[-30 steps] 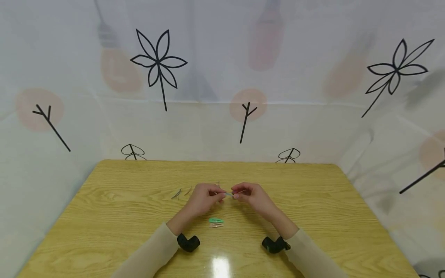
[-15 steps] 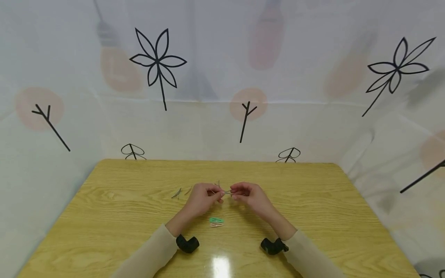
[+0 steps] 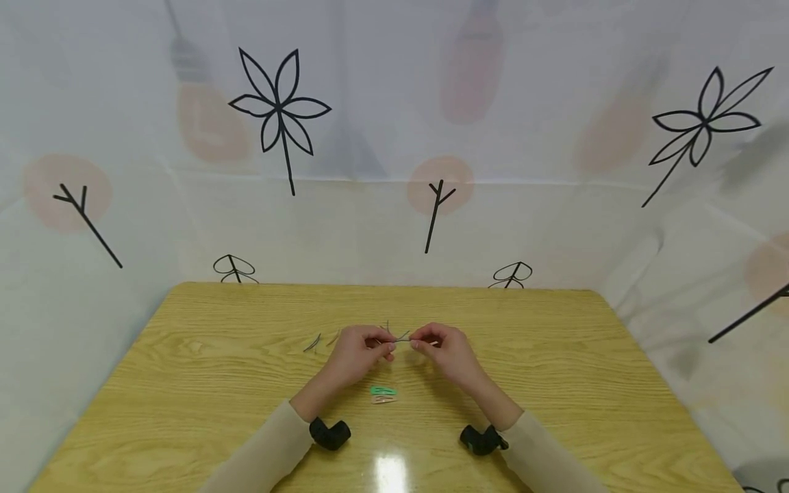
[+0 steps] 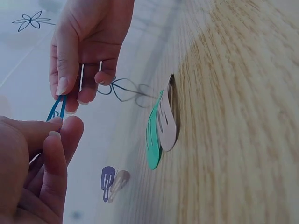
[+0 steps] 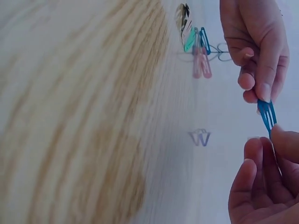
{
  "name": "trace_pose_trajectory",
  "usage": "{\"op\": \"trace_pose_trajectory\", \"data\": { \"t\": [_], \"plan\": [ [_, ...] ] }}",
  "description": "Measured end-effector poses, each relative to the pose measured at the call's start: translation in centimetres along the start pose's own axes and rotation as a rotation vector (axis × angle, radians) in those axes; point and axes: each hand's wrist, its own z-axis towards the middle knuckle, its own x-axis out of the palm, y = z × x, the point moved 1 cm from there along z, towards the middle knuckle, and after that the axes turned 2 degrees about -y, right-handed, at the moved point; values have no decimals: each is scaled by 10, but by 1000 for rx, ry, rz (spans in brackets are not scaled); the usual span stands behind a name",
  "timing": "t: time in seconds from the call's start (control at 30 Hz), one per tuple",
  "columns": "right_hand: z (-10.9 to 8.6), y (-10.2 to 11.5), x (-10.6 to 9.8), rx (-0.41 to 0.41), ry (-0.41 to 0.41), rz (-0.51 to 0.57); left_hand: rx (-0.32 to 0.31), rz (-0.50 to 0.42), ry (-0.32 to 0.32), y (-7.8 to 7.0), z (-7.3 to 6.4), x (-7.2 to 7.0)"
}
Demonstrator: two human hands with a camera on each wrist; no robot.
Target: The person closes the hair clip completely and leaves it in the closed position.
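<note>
A blue snap hair clip [image 5: 266, 113] is stretched between the two hands over the middle of the table. My left hand [image 3: 359, 352] pinches one end of it between thumb and fingers. At the other end, my right hand [image 3: 451, 350] grips it with thumb and index finger. Its arms stand splayed apart in the left wrist view, where part of the clip [image 4: 50, 110] is covered by fingertips. Closer to the body, a green hair clip [image 3: 383, 391] and a pale pink hair clip [image 3: 385, 400] lie side by side.
Beyond the left hand lie a dark hair clip [image 3: 312, 342] and a beige one [image 3: 333, 337]. Another clip [image 3: 387, 326] lies behind the hands. The wood-grain table [image 3: 216, 411] meets a patterned cloth [image 3: 370, 233] at its far edge.
The clip between the hands has gone from a single narrow line to two arms spread apart. Both hands stay almost in place; the clips on the table have not moved.
</note>
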Motion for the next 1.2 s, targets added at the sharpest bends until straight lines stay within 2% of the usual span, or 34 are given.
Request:
{"op": "trace_pose_trajectory", "data": {
  "t": [0.23, 0.47, 0.67, 0.97, 1.2],
  "plan": [
    [0, -3, 4, -13, -15, 8, 41, -8, -9, 0, 0, -1],
    [-2, -3, 5, -50, 23, 31, 40, -22, -9, 0, -1, -4],
    [-2, -1, 7, -23, 21, -18, 41, -10, -12, 4, -1, -5],
    [-3, 1, 9, 7, -13, -14, 40, -36, -10, 4, -1, -4],
    [-4, 3, 9, 27, -3, 34, 56, -39, -7, 4, -1, -4]
  ]
}}
